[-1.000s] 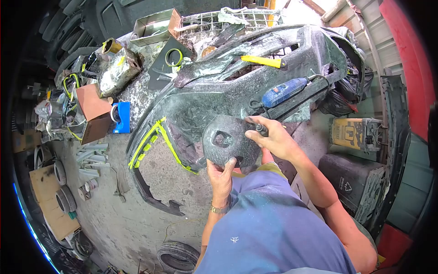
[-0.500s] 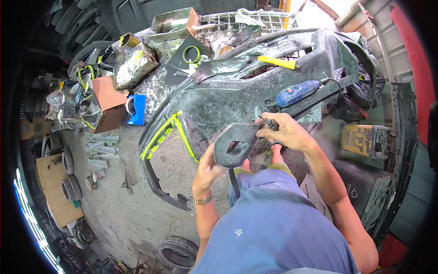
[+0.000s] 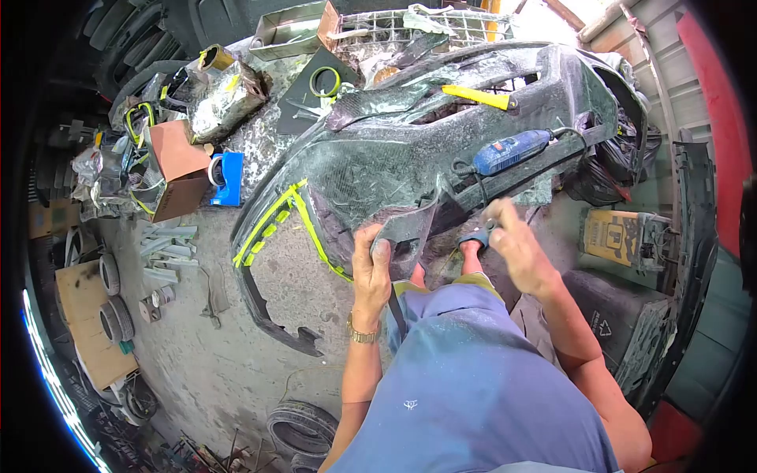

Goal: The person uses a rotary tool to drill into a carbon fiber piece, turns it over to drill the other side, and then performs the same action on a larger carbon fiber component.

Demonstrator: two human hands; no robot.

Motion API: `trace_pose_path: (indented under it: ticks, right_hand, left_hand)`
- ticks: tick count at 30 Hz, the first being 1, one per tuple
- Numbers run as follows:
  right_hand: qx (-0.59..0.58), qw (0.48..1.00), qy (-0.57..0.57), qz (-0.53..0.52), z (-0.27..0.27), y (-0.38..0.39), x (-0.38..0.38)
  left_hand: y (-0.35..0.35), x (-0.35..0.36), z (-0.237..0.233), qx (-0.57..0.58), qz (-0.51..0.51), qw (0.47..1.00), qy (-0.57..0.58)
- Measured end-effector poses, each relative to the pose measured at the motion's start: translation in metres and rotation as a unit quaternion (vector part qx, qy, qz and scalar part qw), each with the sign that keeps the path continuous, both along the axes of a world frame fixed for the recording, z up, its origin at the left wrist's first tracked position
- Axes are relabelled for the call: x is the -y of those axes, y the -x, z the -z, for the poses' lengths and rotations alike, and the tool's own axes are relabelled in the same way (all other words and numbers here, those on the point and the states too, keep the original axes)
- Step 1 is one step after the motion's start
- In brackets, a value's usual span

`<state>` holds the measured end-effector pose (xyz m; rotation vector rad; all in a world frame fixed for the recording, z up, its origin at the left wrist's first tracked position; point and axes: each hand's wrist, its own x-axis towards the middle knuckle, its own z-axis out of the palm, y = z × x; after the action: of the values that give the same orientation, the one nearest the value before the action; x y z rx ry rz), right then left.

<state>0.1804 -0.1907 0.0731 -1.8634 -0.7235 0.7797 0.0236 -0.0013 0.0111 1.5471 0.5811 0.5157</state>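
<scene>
My left hand [image 3: 371,272] is closed on the edge of a dark, dusty panel piece [image 3: 408,229], which stands tilted with its broad face turned partly away. My right hand [image 3: 519,246], off to the right of the panel, is closed around a small dark-handled tool, mostly hidden by the fingers; its tip does not show. Beyond both hands lies a large dusty car bumper [image 3: 355,177], with yellow-green tape [image 3: 313,239] along its left part. A blue corded power tool [image 3: 512,152] and a yellow-handled tool [image 3: 477,97] rest on it.
Left of the bumper are a blue tape dispenser [image 3: 227,180], a cardboard box [image 3: 177,189] and a tape roll [image 3: 325,81]. Tyres [image 3: 302,430] lie on the floor at lower left. A yellow battery-like box [image 3: 611,236] and black bags [image 3: 603,183] stand at right.
The panel piece has turned from lying nearly face-up to a steeper tilt. My right hand has come away from it, to the right, keeping the small tool.
</scene>
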Motion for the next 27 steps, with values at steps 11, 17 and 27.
trace_pose_path:
  ticks: [11, 17, 27]
  right_hand:
    - [0.174, 0.951, 0.222, -0.127, -0.001, 0.047, -0.005]
    - [0.121, 0.957, 0.226, -0.139, -0.011, 0.043, 0.01]
    - [0.177, 0.962, 0.177, -0.107, 0.005, 0.048, -0.012]
  left_hand:
    - [0.011, 0.025, 0.026, -0.011, 0.019, 0.993, -0.115]
    - [0.019, 0.035, 0.024, 0.034, -0.087, 0.99, -0.104]
    - [0.016, 0.022, 0.021, 0.013, -0.059, 0.98, -0.19]
